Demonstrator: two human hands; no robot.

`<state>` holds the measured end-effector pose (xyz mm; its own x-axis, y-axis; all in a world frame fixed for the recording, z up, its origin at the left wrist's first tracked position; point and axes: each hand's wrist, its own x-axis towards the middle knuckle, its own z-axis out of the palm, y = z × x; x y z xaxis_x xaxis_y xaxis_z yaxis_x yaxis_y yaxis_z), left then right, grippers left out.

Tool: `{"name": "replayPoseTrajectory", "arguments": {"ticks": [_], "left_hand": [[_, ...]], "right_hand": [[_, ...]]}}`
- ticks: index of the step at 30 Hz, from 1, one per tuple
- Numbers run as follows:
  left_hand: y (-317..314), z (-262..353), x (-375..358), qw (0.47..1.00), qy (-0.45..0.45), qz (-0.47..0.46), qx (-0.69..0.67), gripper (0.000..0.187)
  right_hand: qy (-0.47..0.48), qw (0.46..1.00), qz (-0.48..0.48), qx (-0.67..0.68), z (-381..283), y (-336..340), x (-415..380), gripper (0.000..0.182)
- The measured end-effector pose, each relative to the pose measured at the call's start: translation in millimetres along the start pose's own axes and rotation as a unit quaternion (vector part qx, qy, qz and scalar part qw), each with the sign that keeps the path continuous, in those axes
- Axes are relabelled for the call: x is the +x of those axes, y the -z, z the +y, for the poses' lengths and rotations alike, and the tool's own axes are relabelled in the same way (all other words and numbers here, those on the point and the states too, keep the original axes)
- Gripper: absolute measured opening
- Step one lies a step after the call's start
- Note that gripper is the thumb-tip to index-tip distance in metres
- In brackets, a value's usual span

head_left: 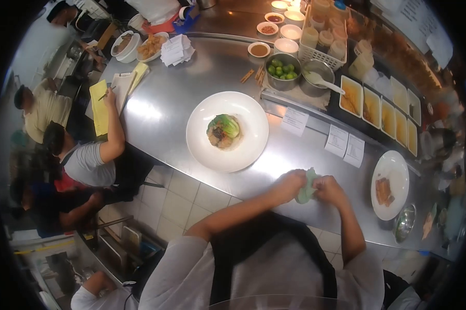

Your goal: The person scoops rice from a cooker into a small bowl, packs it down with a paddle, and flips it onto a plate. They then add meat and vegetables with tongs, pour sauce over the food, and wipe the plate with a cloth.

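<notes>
Both hands are in front of my apron at the near edge of the steel counter. My left hand [294, 185] has its fingers closed on one side of a crumpled pale green cloth [307, 187]. On the other side, my right hand [328, 189] pinches the same cloth. Beyond my left hand stands a large round white plate [198, 147] with food in its middle: a green leafy vegetable [230, 125] over pale pieces with a dark topping. To the right of my hands, an oval white plate [396, 170] carries brown strips of food [383, 191].
Along the far side are a steel pot of green limes [282, 68], a pot with a white ladle [323, 81], sauce trays [371, 106] and a bottle basket [319, 58]. Printed slips [336, 140] line the ledge. At left, a person [91, 160] writes on yellow paper [102, 111].
</notes>
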<state>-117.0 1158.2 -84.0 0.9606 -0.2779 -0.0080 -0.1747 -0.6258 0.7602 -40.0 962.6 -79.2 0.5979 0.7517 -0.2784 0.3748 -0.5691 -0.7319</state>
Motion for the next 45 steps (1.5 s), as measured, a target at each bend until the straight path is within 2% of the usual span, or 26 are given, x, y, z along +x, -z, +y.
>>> {"name": "replayPoseTrajectory", "arguments": {"ticks": [1, 3, 4, 5, 6, 7, 9, 11, 12, 14, 15, 17, 20, 21, 23, 24, 26, 27, 30, 32, 36, 39, 40, 42, 44, 45], "left_hand": [[5.2, 1.1, -5.6, 0.999, -0.028, 0.019, -0.038, 0.028], [21.3, 1.6, -30.1, 0.99, -0.071, 0.028, -0.122, 0.046], [48.7, 13.7, -47.7, 0.98, -0.008, -0.025, -0.199, 0.047], [77.4, 21.8, -68.6, 0.957, 0.055, -0.08, -0.274, 0.049], [96.0, 11.8, -89.6, 0.931, 0.054, -0.086, -0.35, 0.048], [114.9, 0.4, -110.9, 0.9, 0.051, -0.093, -0.423, 0.048], [152.4, -24.4, -157.4, 0.903, 0.068, -0.029, -0.424, 0.047], [189.2, -44.6, -198.3, 0.87, 0.137, 0.07, -0.469, 0.045], [203.9, -63.8, -213.3, 0.871, 0.131, 0.059, -0.471, 0.045], [231.8, -101.2, -244.7, 0.836, 0.161, 0.156, -0.501, 0.043], [249.7, -117.1, -256.0, 0.835, 0.153, 0.147, -0.508, 0.043], [281.2, -139.4, -276.8, 0.851, 0.186, 0.197, -0.45, 0.041], [319.5, -170.6, -302.5, 0.832, 0.193, 0.24, -0.462, 0.041], [326.5, -182.3, -308.6, 0.821, 0.186, 0.25, -0.478, 0.04], [337.4, -198.8, -308.6, 0.806, 0.2, 0.232, -0.506, 0.038], [342.5, -205.5, -305.6, 0.793, 0.207, 0.228, -0.526, 0.037], [340.0, -217.1, -291.9, 0.79, 0.221, 0.196, -0.537, 0.036], [338.3, -218.3, -280.5, 0.788, 0.228, 0.152, -0.552, 0.035], [323.7, -222.3, -247.4, 0.777, 0.245, 0.053, -0.577, 0.036], [310.9, -216.2, -224.3, 0.763, 0.303, -0.054, -0.568, 0.037], [284.3, -193.6, -193.6, 0.759, 0.299, -0.125, -0.565, 0.047], [266.5, -175.3, -178.2, 0.709, 0.306, -0.127, -0.623, 0.051], [256.7, -170.3, -175.2, 0.713, 0.309, -0.124, -0.617, 0.051], [233.5, -163.8, -171.1, 0.702, 0.283, -0.029, -0.653, 0.05], [211.2, -154.6, -165.7, 0.724, 0.269, 0.027, -0.635, 0.049], [201.6, -150.6, -162.6, 0.738, 0.251, 0.077, -0.621, 0.048]], "right_hand": [[0.073, 0.995, -0.058, -0.045, 6.7, 8.6, 10.3, 0.036], [0.093, 0.994, -0.053, -0.028, -32.2, 42.4, 33.0, 0.037], [0.11, 0.993, -0.047, -0.003, -58.9, 59.8, 46.9, 0.038], [0.078, 0.997, -0.002, 0.0, -92.0, 70.0, 65.9, 0.033], [0.044, 0.998, 0.045, 0.005, -120.5, 74.5, 89.9, 0.029], [0.086, 0.991, 0.105, -0.01, -127.7, 71.6, 121.0, 0.025], [0.144, 0.967, 0.209, -0.028, -146.4, 63.6, 189.7, 0.019], [0.162, 0.947, 0.273, -0.05, -173.1, 58.3, 261.8, 0.015], [0.162, 0.939, 0.297, -0.069, -179.5, 58.8, 300.6, 0.014], [0.045, 0.927, 0.323, -0.187, -175.0, 52.1, 366.8, 0.014], [0.036, 0.923, 0.328, -0.197, -176.6, 48.7, 388.6, 0.014], [-0.131, 0.89, 0.343, -0.271, -181.6, 44.4, 421.8, 0.016], [-0.21, 0.852, 0.349, -0.33, -165.0, 40.0, 445.5, 0.015], [-0.226, 0.849, 0.344, -0.33, -163.7, 40.0, 444.4, 0.015], [-0.124, 0.852, 0.385, -0.332, -164.5, 47.0, 435.5, 0.018], [-0.14, 0.85, 0.384, -0.333, -179.3, 50.9, 418.0, 0.018], [-0.038, 0.917, 0.392, -0.06, -217.1, 56.0, 370.8, 0.024], [-0.03, 0.911, 0.411, -0.014, -215.4, 51.5, 344.4, 0.025], [-0.055, 0.851, 0.496, 0.165, -204.9, 21.7, 250.7, 0.025], [-0.074, 0.767, 0.566, 0.293, -166.6, -7.7, 203.0, 0.023], [-0.108, 0.726, 0.586, 0.342, -149.9, -38.0, 167.2, 0.025], [-0.124, 0.745, 0.551, 0.356, -145.0, -52.3, 169.2, 0.024], [-0.119, 0.774, 0.512, 0.354, -148.0, -52.5, 169.2, 0.027], [-0.107, 0.8, 0.468, 0.36, -156.2, -52.7, 161.8, 0.029], [-0.115, 0.706, 0.589, 0.376, -159.7, -54.4, 146.7, 0.034], [-0.109, 0.705, 0.588, 0.383, -154.6, -60.0, 136.2, 0.034]]}}
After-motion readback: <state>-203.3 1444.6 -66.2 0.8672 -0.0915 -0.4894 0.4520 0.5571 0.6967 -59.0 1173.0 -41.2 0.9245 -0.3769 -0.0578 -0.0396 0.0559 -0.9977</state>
